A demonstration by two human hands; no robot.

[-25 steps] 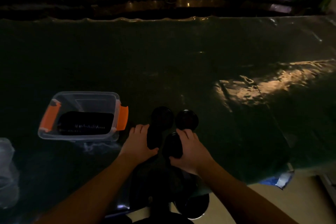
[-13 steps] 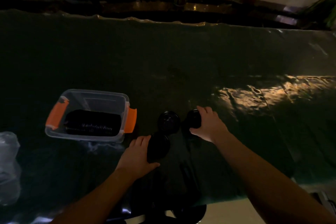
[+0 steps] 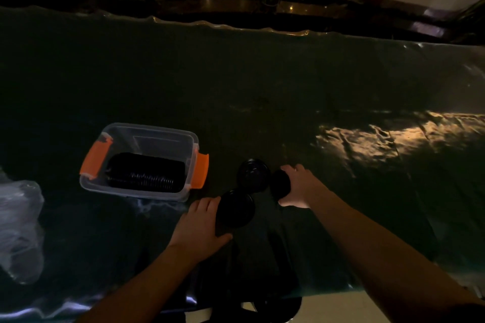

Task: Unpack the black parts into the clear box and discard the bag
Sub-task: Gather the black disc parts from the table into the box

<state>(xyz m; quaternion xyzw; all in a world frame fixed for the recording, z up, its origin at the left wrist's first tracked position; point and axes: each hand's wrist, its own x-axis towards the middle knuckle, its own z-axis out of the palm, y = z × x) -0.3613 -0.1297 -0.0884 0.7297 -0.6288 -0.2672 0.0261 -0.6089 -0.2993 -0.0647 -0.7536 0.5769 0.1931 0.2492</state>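
Midway through unpacking on a dim, dark-covered table (image 3: 262, 81): lying ribbed and black in the clear box (image 3: 147, 191) with orange latches, left of centre, a first stack of black parts (image 3: 145, 174). Still waiting outside it, three more round black stacks in the lower middle of the frame. Curling around the nearest stack (image 3: 236, 208), the left hand (image 3: 198, 228), fingers closed on its side. Clamping the right-hand stack (image 3: 280, 183), the right hand (image 3: 301, 187); standing untouched between and behind them, the third stack (image 3: 252, 174). Slumping at the left edge of the frame, a crumpled clear plastic bag (image 3: 19, 220), not yet discarded. Differing little from half a second earlier: right hand tightening on the stack then only being reached, left grip holding the same.
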